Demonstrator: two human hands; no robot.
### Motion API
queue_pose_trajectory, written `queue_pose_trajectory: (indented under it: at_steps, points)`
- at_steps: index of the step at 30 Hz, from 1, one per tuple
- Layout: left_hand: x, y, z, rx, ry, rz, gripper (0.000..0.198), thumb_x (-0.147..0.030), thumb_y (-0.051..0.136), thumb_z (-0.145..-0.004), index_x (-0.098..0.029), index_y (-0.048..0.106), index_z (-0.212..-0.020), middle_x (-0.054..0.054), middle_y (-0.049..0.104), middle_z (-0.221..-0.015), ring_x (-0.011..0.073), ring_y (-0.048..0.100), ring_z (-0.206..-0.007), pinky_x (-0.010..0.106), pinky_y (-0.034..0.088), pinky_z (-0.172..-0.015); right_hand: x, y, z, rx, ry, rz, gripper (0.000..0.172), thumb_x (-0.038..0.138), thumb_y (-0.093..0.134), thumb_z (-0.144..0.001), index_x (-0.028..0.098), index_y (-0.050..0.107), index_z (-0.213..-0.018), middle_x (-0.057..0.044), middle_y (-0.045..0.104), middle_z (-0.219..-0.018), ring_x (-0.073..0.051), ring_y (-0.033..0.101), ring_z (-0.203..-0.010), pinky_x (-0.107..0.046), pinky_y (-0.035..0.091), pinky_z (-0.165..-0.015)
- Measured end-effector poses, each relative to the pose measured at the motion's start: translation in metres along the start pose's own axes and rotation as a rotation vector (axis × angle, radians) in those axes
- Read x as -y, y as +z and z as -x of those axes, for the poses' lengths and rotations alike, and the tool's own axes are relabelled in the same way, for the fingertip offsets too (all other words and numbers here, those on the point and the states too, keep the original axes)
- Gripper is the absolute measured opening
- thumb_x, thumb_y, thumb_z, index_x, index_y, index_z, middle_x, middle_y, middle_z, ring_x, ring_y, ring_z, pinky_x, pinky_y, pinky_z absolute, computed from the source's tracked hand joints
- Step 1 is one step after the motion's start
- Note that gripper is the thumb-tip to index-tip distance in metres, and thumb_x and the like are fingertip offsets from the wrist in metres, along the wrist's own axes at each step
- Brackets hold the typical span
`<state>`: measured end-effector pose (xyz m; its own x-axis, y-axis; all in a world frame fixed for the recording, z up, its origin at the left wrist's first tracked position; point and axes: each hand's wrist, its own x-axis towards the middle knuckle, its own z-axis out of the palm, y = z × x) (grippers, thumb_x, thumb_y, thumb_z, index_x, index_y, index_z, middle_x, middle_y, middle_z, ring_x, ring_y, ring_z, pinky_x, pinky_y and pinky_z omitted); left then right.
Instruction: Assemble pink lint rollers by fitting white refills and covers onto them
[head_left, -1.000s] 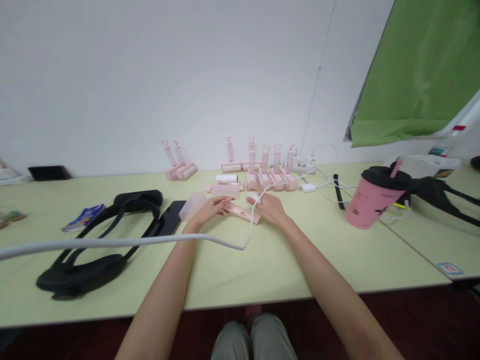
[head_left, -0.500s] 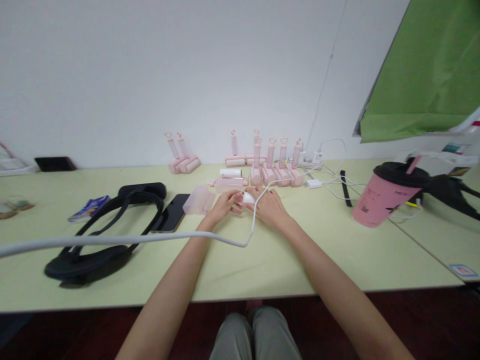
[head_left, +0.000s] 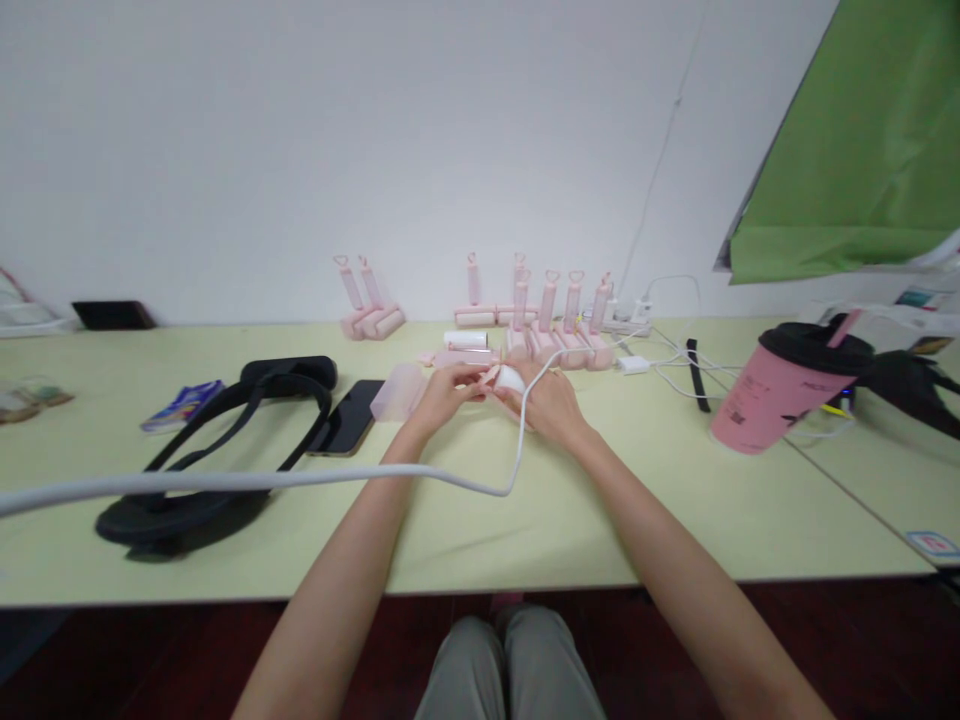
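Over the middle of the table, my left hand (head_left: 444, 396) and my right hand (head_left: 553, 405) meet around a small lint roller with a white roll (head_left: 511, 380). My right hand wraps its pink body from the right. The fingers of my left hand are closed on a pink piece (head_left: 489, 377) at the roll's left end. Just behind my hands lie another white roll (head_left: 466, 340) and a pink roller part (head_left: 465, 357). A translucent pink case (head_left: 399, 391) rests left of my left hand. Fingers partly hide the held roller.
Several pink lint rollers (head_left: 546, 338) stand along the wall, with two more (head_left: 373, 322) to the left. A phone (head_left: 349, 418) and black headset (head_left: 217, 450) lie left. A pink cup (head_left: 780, 390) and white cables (head_left: 664, 365) are right. A white cable (head_left: 300, 477) crosses the view.
The white roll in my hands has tilted and more of it shows, with a pink piece now visible at its left. The view has shifted slightly.
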<state>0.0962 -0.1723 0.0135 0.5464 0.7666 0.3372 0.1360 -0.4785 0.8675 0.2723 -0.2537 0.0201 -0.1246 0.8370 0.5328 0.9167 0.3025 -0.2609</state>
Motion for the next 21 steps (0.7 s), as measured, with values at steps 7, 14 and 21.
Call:
queue_pose_trajectory:
  at_steps: [7, 14, 21]
  points:
    - [-0.006, -0.002, 0.000, -0.124, 0.091, -0.182, 0.037, -0.026, 0.067, -0.064, -0.015, 0.067, -0.100, 0.005, 0.063, -0.091, 0.0146, 0.060, -0.078, 0.030, 0.053, -0.072, -0.001, 0.003, -0.001, -0.085, 0.011, -0.057, 0.050, 0.054, 0.036, -0.087, 0.022, 0.048, -0.123, -0.009, 0.060, -0.116, -0.024, 0.056, -0.099, -0.034, 0.039, -0.080]
    - [0.000, 0.003, -0.001, -0.089, 0.103, -0.136, 0.042, -0.034, 0.068, -0.066, -0.016, 0.066, -0.104, 0.005, 0.060, -0.088, 0.0148, 0.060, -0.075, 0.031, 0.054, -0.068, -0.005, 0.005, -0.001, -0.100, -0.016, -0.051, 0.048, 0.054, 0.037, -0.087, 0.023, 0.048, -0.122, -0.007, 0.060, -0.116, -0.025, 0.056, -0.100, -0.034, 0.040, -0.081]
    - [0.002, 0.015, 0.002, -0.019, 0.177, -0.076, 0.055, -0.038, 0.065, -0.070, -0.018, 0.055, -0.121, 0.011, 0.054, -0.123, 0.0227, 0.052, -0.110, 0.035, 0.047, -0.088, -0.007, 0.008, 0.000, -0.069, -0.004, -0.049, 0.045, 0.048, 0.033, -0.090, 0.021, 0.045, -0.125, -0.009, 0.059, -0.117, -0.023, 0.055, -0.102, -0.033, 0.038, -0.081]
